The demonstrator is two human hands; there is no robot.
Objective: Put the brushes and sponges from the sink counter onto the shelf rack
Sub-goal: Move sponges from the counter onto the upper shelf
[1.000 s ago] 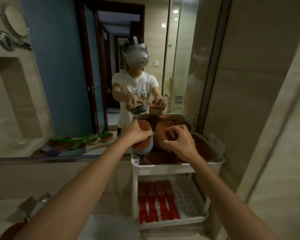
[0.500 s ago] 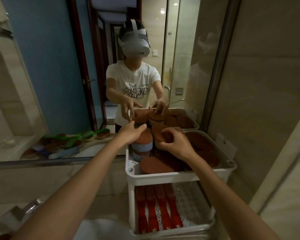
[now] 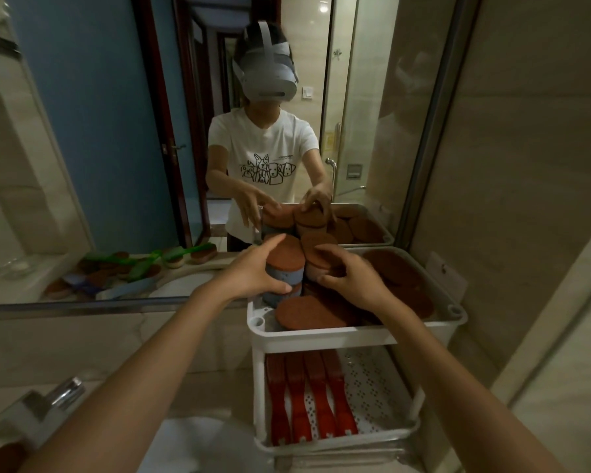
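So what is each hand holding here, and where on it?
The left hand grips the blue side of the top sponge on a stack. The right hand pinches the edge of a brown-topped sponge beside it.

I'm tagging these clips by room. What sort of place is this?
Most likely a bathroom: a wide wall mirror above a stone counter, a chrome faucet at lower left, and what looks like a glass shower door reflected behind the person.

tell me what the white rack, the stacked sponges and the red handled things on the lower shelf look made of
White rack: likely moulded plastic, smooth and slightly glossy, with a perforated lower shelf. Stacked sponges: soft foam, blue body under a matte brown scouring face with a rough look. Red brush handles: probably plastic, smooth with a faint sheen; bristles not visible.
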